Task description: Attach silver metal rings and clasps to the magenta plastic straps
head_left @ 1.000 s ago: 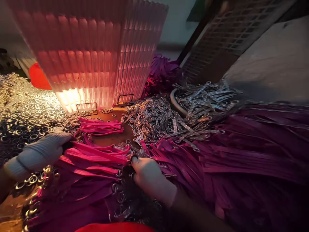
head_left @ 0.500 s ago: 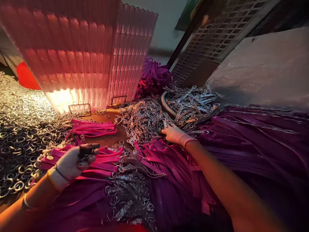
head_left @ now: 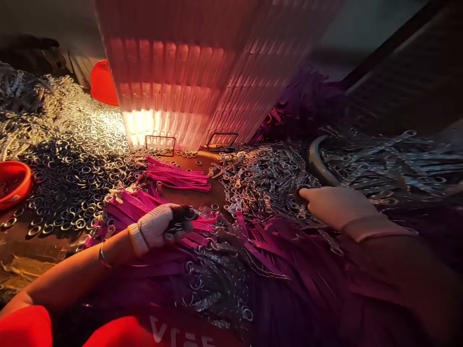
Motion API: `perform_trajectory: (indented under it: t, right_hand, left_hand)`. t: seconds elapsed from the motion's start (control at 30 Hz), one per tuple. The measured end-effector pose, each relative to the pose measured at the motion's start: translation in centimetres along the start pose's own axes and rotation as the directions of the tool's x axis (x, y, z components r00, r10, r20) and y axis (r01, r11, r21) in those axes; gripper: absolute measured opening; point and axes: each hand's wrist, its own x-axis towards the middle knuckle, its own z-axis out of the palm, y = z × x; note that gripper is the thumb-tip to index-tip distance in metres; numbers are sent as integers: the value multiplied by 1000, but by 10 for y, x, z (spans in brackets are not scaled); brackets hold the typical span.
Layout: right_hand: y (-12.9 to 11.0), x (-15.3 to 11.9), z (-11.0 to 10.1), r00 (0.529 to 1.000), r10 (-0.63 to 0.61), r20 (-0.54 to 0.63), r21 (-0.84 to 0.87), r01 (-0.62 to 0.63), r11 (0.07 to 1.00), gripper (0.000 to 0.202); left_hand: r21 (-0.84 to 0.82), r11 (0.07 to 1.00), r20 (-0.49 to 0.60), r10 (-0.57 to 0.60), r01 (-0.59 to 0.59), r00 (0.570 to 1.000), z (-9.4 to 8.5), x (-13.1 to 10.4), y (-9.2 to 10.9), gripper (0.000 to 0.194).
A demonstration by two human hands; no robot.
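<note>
My left hand (head_left: 164, 226), in a white glove with darkened fingers, is closed above a bundle of pink-purple straps (head_left: 126, 207). A small metal ring (head_left: 193, 214) shows at its fingertips; the rest of its grip is in shadow. My right hand (head_left: 336, 207), also gloved, reaches to the right side of a heap of short metal chains (head_left: 267, 168). Its fingers are drawn together at the heap, and what they pinch, if anything, is hidden. Below it spread more purple straps (head_left: 282, 246). Between my arms lies a second pile of chains with rings (head_left: 220, 274).
Upright ribbed clear panels (head_left: 173, 86) stand at the back on wire feet, glowing by a lamp with a red shade (head_left: 104, 82). Loose rings (head_left: 72, 178) cover the left side, near a red bowl (head_left: 25, 190). A curved basin rim (head_left: 320, 159) borders chains at right.
My view has swung left, so the scene sits farther right and the red bowl has come into sight. My right hand stays by the chain heap; my left hand remains closed over the straps.
</note>
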Motion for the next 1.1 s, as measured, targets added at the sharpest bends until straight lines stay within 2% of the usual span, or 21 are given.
perform_trajectory:
  t: [0.1, 0.13, 0.2, 0.27, 0.3, 0.37, 0.43, 0.53, 0.67, 0.77, 0.83, 0.97, 1.03, 1.1]
  right_hand:
    - [-42, -14, 12, 990, -92, 103, -19, 95, 995, 33]
    - [-60, -22, 18, 983, -137, 125, 27, 135, 990, 31]
    - [-99, -40, 29, 957, -238, 164, 227, 198, 954, 38]
    - [-139, -58, 37, 930, -330, 162, 495, 212, 843, 45]
    - [-157, -65, 39, 921, -357, 154, 565, 214, 797, 45]
    - [-188, -76, 40, 900, -407, 160, 617, 230, 752, 43]
    - [-208, -81, 38, 867, -462, 184, 608, 269, 747, 39]
    - [-220, -85, 38, 836, -501, 223, 565, 307, 765, 31]
    - [-218, -90, 45, 882, -440, 170, 566, 278, 776, 37]
    - [-213, -91, 47, 911, -398, 111, 671, 227, 706, 46]
    - [-209, -89, 46, 905, -414, 101, 698, 232, 677, 47]
    - [-210, -87, 46, 812, -577, 86, 708, 358, 609, 46]
    - [-211, -88, 50, 813, -575, 89, 662, 383, 644, 36]
    - [-211, -91, 53, 855, -508, 105, 530, 384, 756, 23]
  left_hand:
    - [66, 997, 49, 27, -30, 998, -6, -8, 0, 20]
    - [110, 992, 50, 55, -60, 997, -8, -10, -1, 21]
    - [206, 972, 56, 102, -112, 993, -10, -14, -3, 23]
    - [292, 947, 88, 114, -135, 990, -10, -18, -4, 27]
    - [329, 934, 106, 111, -140, 988, -9, -20, -4, 30]
    - [382, 911, 127, 112, -152, 986, -6, -25, -3, 33]
    - [417, 889, 133, 149, -192, 980, -1, -31, -1, 30]
    - [484, 830, 156, 231, -278, 960, 2, -38, 3, 30]
    - [552, 748, 196, 312, -368, 930, -1, -41, 4, 29]
    - [499, 807, 181, 261, -317, 948, -5, -39, 0, 32]
    - [423, 872, 154, 199, -246, 968, -6, -37, -3, 39]
    - [319, 932, 153, 130, -173, 980, -2, -32, -9, 40]
    - [328, 931, 113, 128, -158, 985, 1, -29, -11, 38]
    - [375, 911, 64, 158, -170, 985, 2, -26, -12, 40]
